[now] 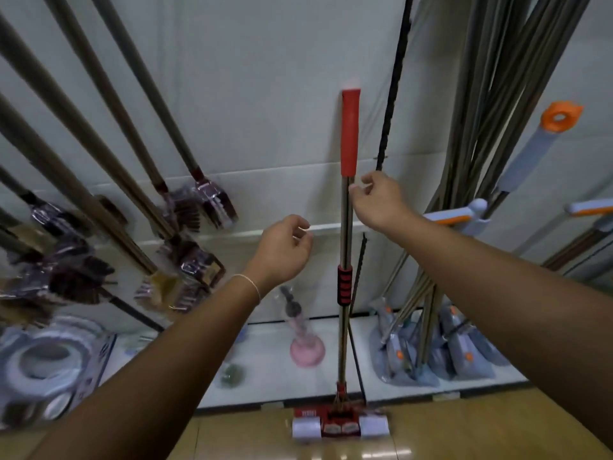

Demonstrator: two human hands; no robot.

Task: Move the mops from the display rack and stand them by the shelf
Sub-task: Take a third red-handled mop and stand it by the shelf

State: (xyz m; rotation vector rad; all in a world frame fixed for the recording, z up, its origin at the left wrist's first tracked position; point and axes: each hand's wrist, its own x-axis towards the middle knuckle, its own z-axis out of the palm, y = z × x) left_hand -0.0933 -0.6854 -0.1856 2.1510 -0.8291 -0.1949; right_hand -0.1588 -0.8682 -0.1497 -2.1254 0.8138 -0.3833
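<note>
On the far left, brooms [109,180] lean in a row against the wall, apart from the job in hand. Next comes the left hand [282,249], hanging in the air with its fingers loosely curled round nothing, just beside the pole but not touching it. At the middle the red mop [345,247] stands upright with its head on the floor, against the low shelf [408,386], so one mop looks placed or nearly so. The right hand [376,202] has a light grip, its fingertips [354,189] touching the pole just under the red sleeve; whether it is steadying or letting go cannot be told. Further right, a cluster of blue mops [431,346] already stands on the shelf.
</note>
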